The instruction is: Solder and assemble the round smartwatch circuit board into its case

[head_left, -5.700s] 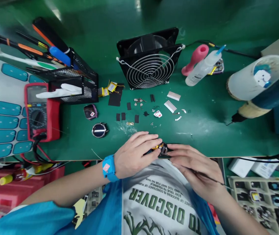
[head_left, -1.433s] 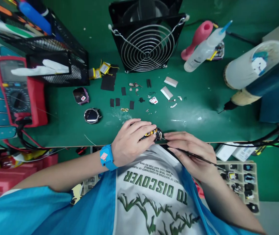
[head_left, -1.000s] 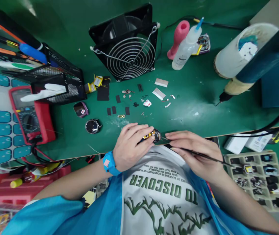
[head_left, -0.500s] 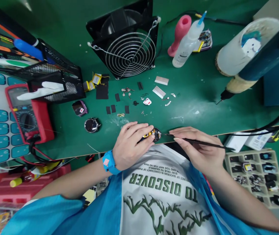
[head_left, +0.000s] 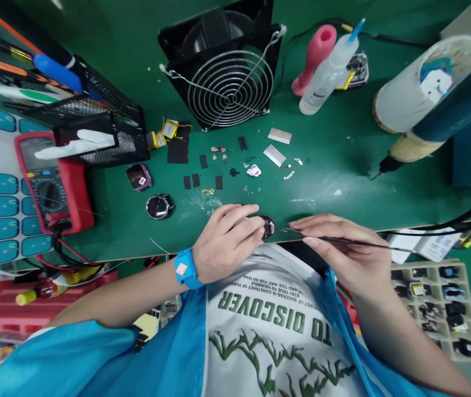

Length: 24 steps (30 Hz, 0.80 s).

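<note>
My left hand (head_left: 229,240) is closed around a small round black watch case (head_left: 267,226) at the bench's front edge. The case is open, with parts inside, and my fingers hide most of it. Just to the right, my right hand (head_left: 336,245) grips dark slim tweezers (head_left: 353,241) in a pinch. Their tips point at the case with a small gap between. On the bench beyond my hands lie loose black pads (head_left: 218,182), a white-and-red piece (head_left: 254,170) and other tiny parts. A round watch (head_left: 160,207) and a purple-edged square watch (head_left: 139,177) sit to the left.
A black fan (head_left: 227,82) stands at the back. Left are a red multimeter (head_left: 49,184) and a mesh tool holder (head_left: 125,138). Back right hold a dropper bottle (head_left: 321,82), a pink bulb (head_left: 312,63) and a soldering iron (head_left: 417,138). A parts tray (head_left: 442,309) sits lower right.
The bench has shifted slightly right in view. My left fingers now cover the case's yellow part, which showed before. The tweezers' tips sit a little farther from the case.
</note>
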{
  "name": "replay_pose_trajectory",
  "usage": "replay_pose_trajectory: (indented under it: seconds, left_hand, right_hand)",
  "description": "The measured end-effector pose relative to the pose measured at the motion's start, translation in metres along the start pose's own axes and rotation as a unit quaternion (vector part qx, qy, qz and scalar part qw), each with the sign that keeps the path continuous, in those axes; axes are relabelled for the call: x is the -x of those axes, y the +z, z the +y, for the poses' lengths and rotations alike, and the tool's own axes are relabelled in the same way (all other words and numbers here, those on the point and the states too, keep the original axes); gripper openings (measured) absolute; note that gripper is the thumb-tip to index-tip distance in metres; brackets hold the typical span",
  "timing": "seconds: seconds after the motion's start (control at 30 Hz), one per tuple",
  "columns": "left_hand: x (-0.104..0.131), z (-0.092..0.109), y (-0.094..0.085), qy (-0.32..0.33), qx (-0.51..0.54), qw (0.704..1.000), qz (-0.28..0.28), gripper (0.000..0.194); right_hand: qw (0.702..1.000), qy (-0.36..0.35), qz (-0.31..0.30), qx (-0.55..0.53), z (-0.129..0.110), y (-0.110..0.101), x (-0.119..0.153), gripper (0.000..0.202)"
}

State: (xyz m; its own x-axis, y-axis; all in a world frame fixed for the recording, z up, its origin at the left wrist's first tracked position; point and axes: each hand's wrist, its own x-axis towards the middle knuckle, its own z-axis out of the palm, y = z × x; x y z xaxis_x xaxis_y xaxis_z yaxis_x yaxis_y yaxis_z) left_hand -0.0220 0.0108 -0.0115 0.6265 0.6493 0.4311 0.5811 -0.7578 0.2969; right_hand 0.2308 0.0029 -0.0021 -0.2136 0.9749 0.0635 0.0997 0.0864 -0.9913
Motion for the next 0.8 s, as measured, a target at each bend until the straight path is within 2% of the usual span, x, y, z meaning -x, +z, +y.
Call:
replay_pose_trajectory:
  seconds: [0.3,0.6,0.73,0.8]
  left_hand:
    - [-0.003,-0.002,-0.002,0.024,0.005,1.0,-0.011,0.003]
    - [0.001,-0.002,0.0,0.008,0.011,1.0,-0.008,0.011]
    - [0.002,-0.002,0.001,0.013,0.017,1.0,-0.006,0.014]
    - [0.003,-0.003,0.001,0.017,0.015,1.0,-0.008,0.014]
  right_hand:
    - [0.978,-0.145,-0.058,0.14,-0.006,0.008,0.012,0.043]
    - [0.958,-0.185,-0.071,0.207,0.0,0.015,0.013,0.036]
    - [0.961,-0.187,-0.065,0.194,-0.007,0.017,0.006,0.034]
    - [0.969,-0.166,-0.066,0.171,-0.01,0.017,0.0,0.029]
